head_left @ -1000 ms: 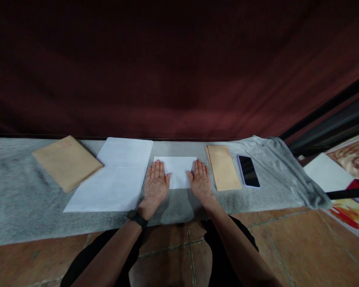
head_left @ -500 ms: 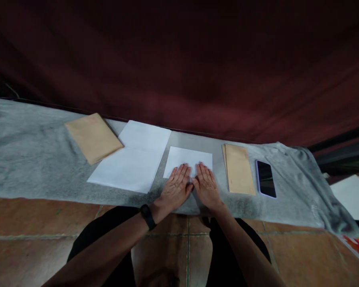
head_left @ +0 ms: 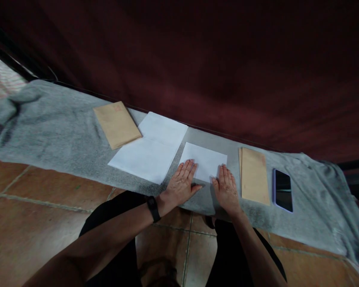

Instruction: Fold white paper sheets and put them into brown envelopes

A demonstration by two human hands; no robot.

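Note:
A small white sheet of paper, seemingly folded, lies flat on the grey cloth. My left hand rests flat on its lower left part, fingers stretched and the thumb pointing right. At its lower right edge lies my right hand, palm down with the fingers extended. Between the two hands the paper's lower edge shows. Neither hand grips anything. Larger white sheets with a crease across the middle lie to the left. Brown envelopes are just right of my right hand.
More brown envelopes overlap the large sheets' left side. A phone in a purple case lies right of the right-hand envelopes. Behind the cloth hangs a dark red curtain; a tiled floor lies in front.
My hands have slid apart across the small sheet, the left toward its left side and the right toward its right edge. The camera view has turned left and tilted.

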